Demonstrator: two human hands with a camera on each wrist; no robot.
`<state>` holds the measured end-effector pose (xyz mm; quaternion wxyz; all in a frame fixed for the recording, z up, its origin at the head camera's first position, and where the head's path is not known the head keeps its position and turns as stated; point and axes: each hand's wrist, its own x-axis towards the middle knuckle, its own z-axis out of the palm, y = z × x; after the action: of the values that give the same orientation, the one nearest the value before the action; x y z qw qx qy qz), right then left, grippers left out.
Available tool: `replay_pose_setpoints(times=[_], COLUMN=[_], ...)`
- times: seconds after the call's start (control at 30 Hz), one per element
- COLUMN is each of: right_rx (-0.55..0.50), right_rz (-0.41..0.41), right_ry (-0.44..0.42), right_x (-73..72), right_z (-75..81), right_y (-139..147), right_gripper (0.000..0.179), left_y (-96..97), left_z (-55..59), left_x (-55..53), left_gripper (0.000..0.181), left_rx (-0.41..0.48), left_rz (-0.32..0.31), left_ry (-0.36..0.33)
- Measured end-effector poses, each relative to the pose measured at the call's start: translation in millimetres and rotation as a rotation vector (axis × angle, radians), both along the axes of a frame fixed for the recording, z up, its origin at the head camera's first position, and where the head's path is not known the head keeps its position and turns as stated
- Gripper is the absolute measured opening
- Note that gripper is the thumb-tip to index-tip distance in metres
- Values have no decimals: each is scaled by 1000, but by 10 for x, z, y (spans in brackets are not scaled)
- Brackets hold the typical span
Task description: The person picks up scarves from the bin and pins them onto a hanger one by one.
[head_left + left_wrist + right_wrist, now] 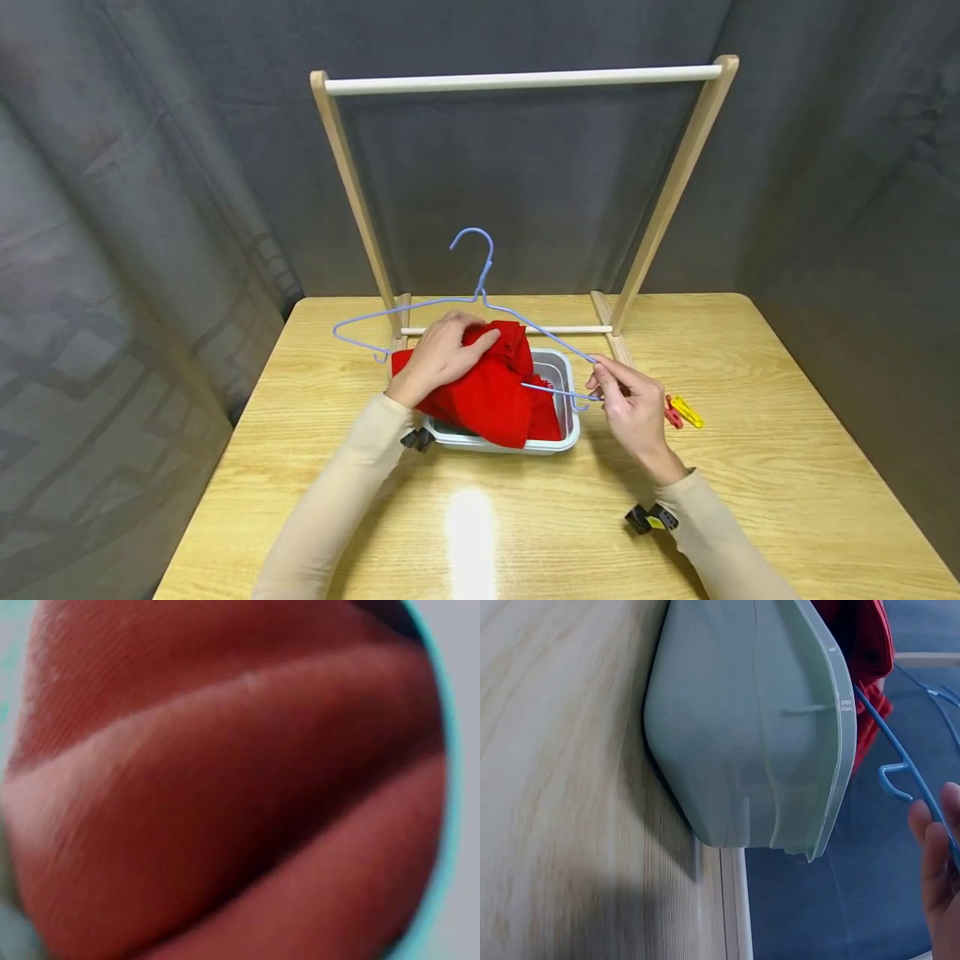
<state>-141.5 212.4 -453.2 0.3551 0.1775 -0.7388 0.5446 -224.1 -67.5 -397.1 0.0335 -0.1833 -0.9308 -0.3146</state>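
In the head view a red cloth lies bunched over the pale grey basin, partly inside it. My left hand holds the top of the cloth, thumb stretched across it and some fingertips hidden. Red folds fill the left wrist view. At the right corner of a blue hanger, my right hand pinches the wire between thumb and fingers. The hanger's hook points up, and the middle of its lower bar is hidden by the cloth. In the right wrist view a small side hook shows near the fingers.
Behind the basin stands a wooden rack with a white top rail and a lower white bar. A red clothespin and a yellow clothespin lie right of my right hand. Grey curtains surround the wooden table.
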Motion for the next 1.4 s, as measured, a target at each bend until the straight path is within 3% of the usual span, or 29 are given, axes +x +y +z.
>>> replay_pose_setpoints(times=[0.07, 0.2, 0.3, 0.4, 0.5, 0.67, 0.97, 1.07, 1.23, 1.3, 1.4], right_rx=[-1, -2, -12, -28, -33, -29, -33, 88, 439, 493, 475], right_rz=[-9, -12, -12, -14, -17, -3, 39, 13, -39, -19, 33], right_ry=[-15, -47, -65, -75, -82, -88, -87, -122, -166, -199, -248], right_x=[-7, -18, -29, -40, -28, -11, 4, 2, 18, 32, 47], right_z=[-10, -35, -38, -24, 21, 22, 0, 40, 147, 192, 242], right_y=[1, -5, -12, -17, -12, -12, 0, 29, 116, 144, 160], right_gripper=[21, 20, 19, 19, 19, 18, 18, 18, 14, 12, 10], left_y=[-49, -114, -110, -63, 14, 81, 111, 112, 117, 120, 125], left_z=[-7, 53, 128, 157, 137, 31, -115, -124, -131, -135, -131], left_x=[38, 193, 363, 500, 562, 532, 418, 398, 375, 366, 350], left_gripper=[50, 43, 39, 41, 49, 56, 17, 14, 10, 11, 12], left_rx=[-32, -71, -110, -195, -303, -414, -395, -405, -424, -423, -402], left_rz=[-17, -56, -149, -270, -318, -275, -283, -288, -277, -279, -290], left_ry=[17, 133, 202, 207, 199, 218, 394, 452, 544, 560, 561])
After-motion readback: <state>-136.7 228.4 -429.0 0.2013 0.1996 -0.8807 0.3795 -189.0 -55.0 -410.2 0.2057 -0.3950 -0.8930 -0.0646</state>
